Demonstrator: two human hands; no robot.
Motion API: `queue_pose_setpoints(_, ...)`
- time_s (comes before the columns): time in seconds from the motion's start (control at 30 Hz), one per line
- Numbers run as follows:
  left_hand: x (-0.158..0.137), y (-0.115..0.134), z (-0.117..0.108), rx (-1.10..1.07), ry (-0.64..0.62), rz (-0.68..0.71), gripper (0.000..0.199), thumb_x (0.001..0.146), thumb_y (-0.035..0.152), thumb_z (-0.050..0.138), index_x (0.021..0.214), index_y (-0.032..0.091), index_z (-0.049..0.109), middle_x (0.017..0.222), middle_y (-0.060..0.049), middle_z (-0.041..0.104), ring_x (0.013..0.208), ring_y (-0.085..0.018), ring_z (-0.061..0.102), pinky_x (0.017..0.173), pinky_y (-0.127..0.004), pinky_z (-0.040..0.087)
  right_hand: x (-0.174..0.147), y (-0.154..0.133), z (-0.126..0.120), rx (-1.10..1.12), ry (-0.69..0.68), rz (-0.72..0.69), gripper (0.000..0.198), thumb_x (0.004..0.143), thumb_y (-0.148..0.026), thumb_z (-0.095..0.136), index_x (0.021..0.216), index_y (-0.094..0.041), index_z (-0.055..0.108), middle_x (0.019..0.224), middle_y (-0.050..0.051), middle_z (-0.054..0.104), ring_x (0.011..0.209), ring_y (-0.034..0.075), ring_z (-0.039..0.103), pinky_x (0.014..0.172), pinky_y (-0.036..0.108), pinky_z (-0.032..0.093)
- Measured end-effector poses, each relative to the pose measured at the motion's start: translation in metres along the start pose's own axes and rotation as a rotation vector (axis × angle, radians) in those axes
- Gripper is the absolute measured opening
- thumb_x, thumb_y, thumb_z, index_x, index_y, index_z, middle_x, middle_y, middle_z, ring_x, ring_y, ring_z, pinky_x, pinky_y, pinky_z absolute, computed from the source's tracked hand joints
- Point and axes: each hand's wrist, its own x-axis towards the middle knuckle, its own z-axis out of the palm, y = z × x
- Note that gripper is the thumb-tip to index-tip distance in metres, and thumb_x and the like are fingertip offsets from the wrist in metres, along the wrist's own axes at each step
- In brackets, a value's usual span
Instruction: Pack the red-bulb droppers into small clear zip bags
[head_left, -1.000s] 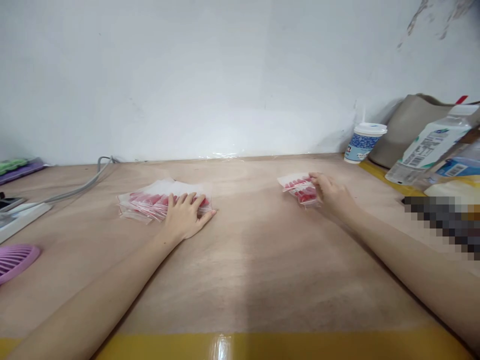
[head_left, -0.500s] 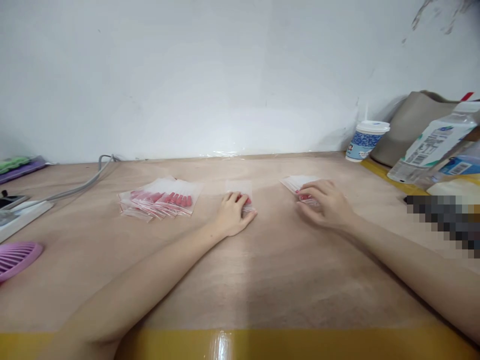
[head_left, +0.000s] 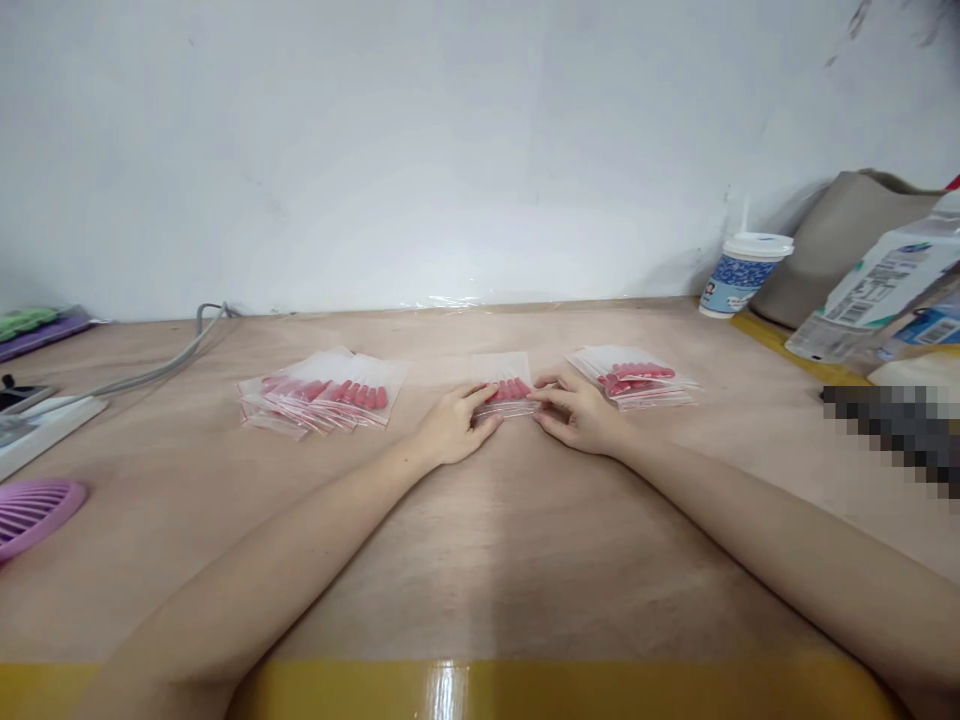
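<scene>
A small clear zip bag (head_left: 510,387) with several red, rounded pieces in a row lies flat on the table between my hands. At its left edge is my left hand (head_left: 459,420), index fingertip on the bag and thumb apart from it near the lower corner. My right hand (head_left: 577,412) touches the bag's right edge, its thumb and fingers apart. Just beyond the right hand lies a pile of similar bags (head_left: 637,378). A larger, fanned-out pile of bags (head_left: 322,392) rests to the left.
A paper cup (head_left: 746,275) with lid and straw, a grey container (head_left: 825,240) and a plastic bottle (head_left: 874,285) stand at the right. On the left are a grey cable (head_left: 150,378), a white power strip (head_left: 52,432) and a pink slatted object (head_left: 41,515). The white wall (head_left: 450,150) bounds the back.
My right hand has moved left from the right pile to the middle bag. My left hand has shifted slightly left on that bag, uncovering more of its red pieces.
</scene>
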Motion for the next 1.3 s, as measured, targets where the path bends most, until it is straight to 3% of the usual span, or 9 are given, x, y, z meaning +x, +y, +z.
queue_pose_setpoints(0.17,0.004,0.004,0.001,0.001,-0.011,-0.025,0.039,0.086,0.031,0.051,0.12,0.011,0.056,0.112,-0.013,0.063,0.1,-0.023,0.06,0.089,-0.038,0.048,0.001,0.003,0.002,-0.002,0.043,-0.025,0.031,0.078,-0.012,0.051,0.105,-0.02,0.064,0.104,0.009,0.06,0.088,0.018,0.059,0.073,0.032,0.049)
queue_pose_setpoints(0.33,0.004,0.006,0.001,-0.004,-0.01,-0.023,0.039,0.085,0.033,0.053,0.119,0.013,0.057,0.112,-0.013,0.061,0.1,-0.023,0.06,0.089,-0.04,0.048,0.007,0.001,-0.002,-0.232,0.019,-0.145,0.019,0.085,-0.018,0.049,0.084,-0.02,0.067,0.081,0.006,0.066,0.075,0.016,0.058,0.071,0.031,0.042)
queue_pose_setpoints(0.5,0.003,0.006,0.003,0.022,0.021,-0.01,0.04,0.084,0.035,0.054,0.118,0.013,0.057,0.114,-0.014,0.058,0.106,-0.025,0.056,0.092,-0.041,0.046,0.01,-0.003,-0.006,-0.371,-0.029,-0.183,0.022,0.088,-0.019,0.048,0.079,-0.018,0.067,0.076,0.005,0.067,0.074,0.016,0.057,0.075,0.033,0.035)
queue_pose_setpoints(0.77,0.018,0.015,0.013,0.042,0.112,0.283,0.018,0.086,0.022,0.052,0.099,0.018,0.063,0.104,-0.008,0.063,0.1,-0.019,0.057,0.089,-0.035,0.048,0.014,-0.007,-0.004,-0.46,0.005,-0.245,0.029,0.091,-0.016,0.039,0.077,-0.017,0.064,0.07,0.004,0.063,0.067,0.015,0.051,0.074,0.032,0.03)
queue_pose_setpoints(1.0,0.032,0.02,0.022,0.22,0.132,0.376,0.02,0.087,0.016,0.045,0.087,0.016,0.065,0.092,-0.007,0.067,0.087,-0.019,0.062,0.079,-0.034,0.05,0.017,-0.012,-0.009,-0.461,0.027,-0.23,0.03,0.091,-0.018,0.039,0.07,-0.017,0.061,0.066,0.002,0.06,0.066,0.014,0.048,0.087,0.037,0.026)
queue_pose_setpoints(1.3,0.044,0.019,0.027,0.293,0.092,0.456,0.023,0.086,0.015,0.044,0.075,0.014,0.064,0.084,-0.008,0.068,0.084,-0.02,0.062,0.076,-0.034,0.049,0.015,-0.006,-0.007,-0.455,0.047,-0.216,0.027,0.089,-0.021,0.045,0.07,-0.017,0.063,0.068,0.003,0.063,0.067,0.014,0.05,0.085,0.037,0.026)
